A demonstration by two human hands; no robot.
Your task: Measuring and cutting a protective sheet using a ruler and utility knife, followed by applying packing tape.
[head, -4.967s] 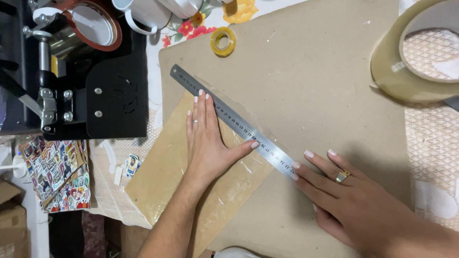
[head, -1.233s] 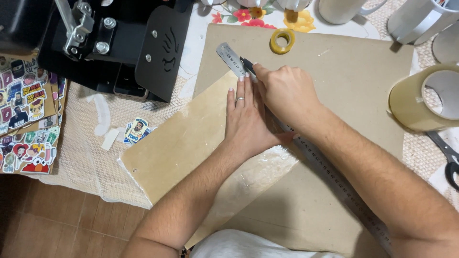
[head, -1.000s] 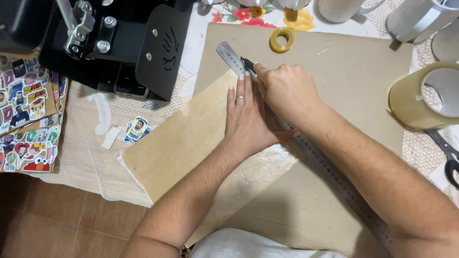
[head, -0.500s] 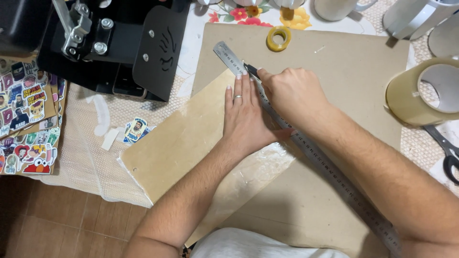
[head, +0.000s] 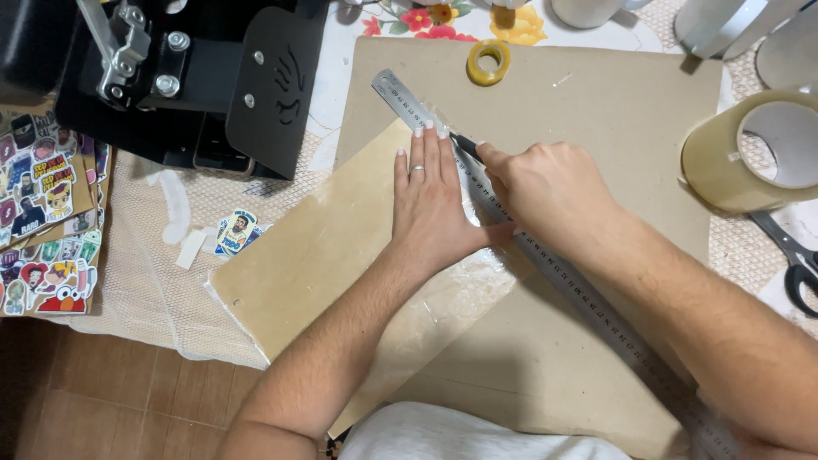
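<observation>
My left hand [head: 434,200] lies flat with fingers spread, pressing on a tan board [head: 315,247] and the long steel ruler [head: 588,294] that runs diagonally along the board's edge. A ring is on one finger. My right hand [head: 545,187] is closed around a dark-handled cutting knife [head: 464,146], its tip against the ruler's right edge near the far end. Both boards rest on a larger brown cardboard sheet [head: 613,111]. Clear film [head: 460,277] covers the tan board near my left wrist.
A black press machine [head: 196,77] stands at the far left. Sticker sheets [head: 43,230] lie at the left edge, one loose sticker [head: 236,232] beside the board. A small yellow tape roll [head: 488,61], a big clear tape roll [head: 758,149] and scissors [head: 788,255] sit at the right.
My right hand with the knife has slid a little along the ruler toward me. Five seconds ago it lay open on the cardboard, holding nothing. My left hand stays pressed down.
</observation>
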